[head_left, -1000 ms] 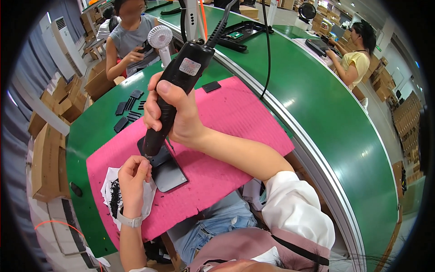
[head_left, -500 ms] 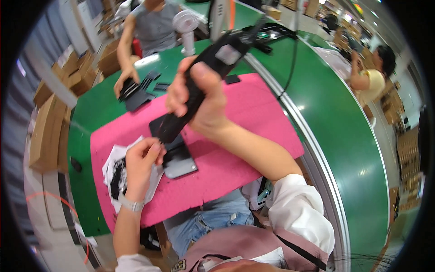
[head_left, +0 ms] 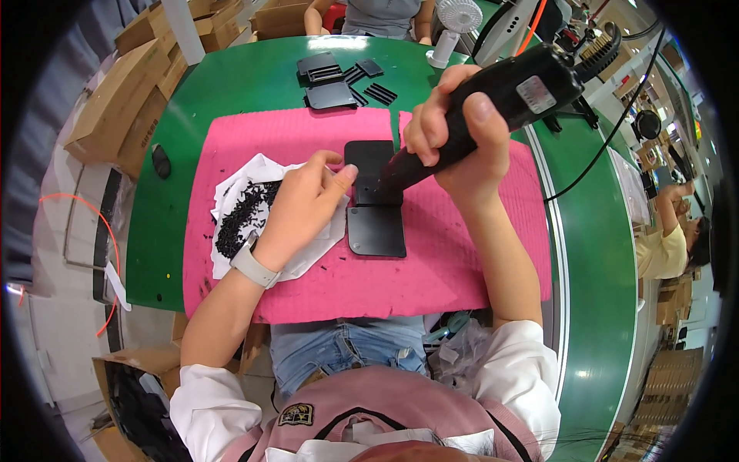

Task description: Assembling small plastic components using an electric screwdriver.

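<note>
My right hand (head_left: 469, 138) is wrapped round a black electric screwdriver (head_left: 504, 100), held at a slant with its nose down over a flat black plate (head_left: 376, 231). The plate is in two parts joined across the middle, and lies on a pink foam mat (head_left: 454, 262). The screwdriver's nose meets its upper part near the joint; the bit's very tip is hard to see. At the plate's left edge is my left hand (head_left: 304, 208), thumb and forefinger apart, nothing visible between them. Beside that hand, small black screws (head_left: 245, 219) lie heaped on crumpled white paper (head_left: 296, 266).
Beyond the mat, several black plates and slotted pieces (head_left: 331, 96) lie on the green table (head_left: 246, 77). A white fan (head_left: 454, 27) stands at the far edge, near another person. The screwdriver's black cable (head_left: 593, 181) hangs at right. Cardboard boxes (head_left: 115, 100) are stacked at left.
The screwdriver has swung rightward and its nose is now on the plate. My left hand has come away from its nose and loosened its pinch. The person opposite has let go of the black pieces.
</note>
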